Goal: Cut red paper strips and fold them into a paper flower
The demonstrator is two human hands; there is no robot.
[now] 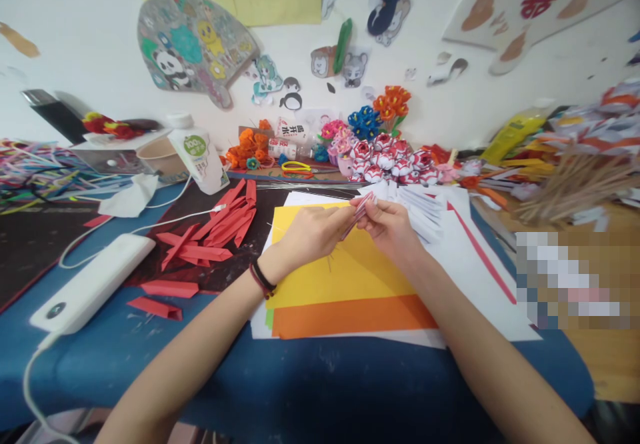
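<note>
Above a yellow sheet of paper (380, 267), my left hand (313, 231) and my right hand (390, 224) meet, both closed. Between their fingertips they pinch a small folded paper strip (357, 217), pale with reddish edges; fingers cover part of it. An orange sheet (350, 317) sticks out below the yellow one, on top of white sheets (480, 297). Folded white paper pieces (423, 214) lie just beyond my right hand. Several folded red paper pieces (225, 227) are heaped left of my left hand. A long red strip (483, 254) rests at the right.
A white power bank (95, 284) with cables lies on the blue table cover (210, 371). Behind stand a white bottle (197, 157), a paper cup (163, 154) and red-and-white paper flowers (385, 157). Wooden sticks (560, 187) are bundled at the right; a face mask (127, 195) lies left.
</note>
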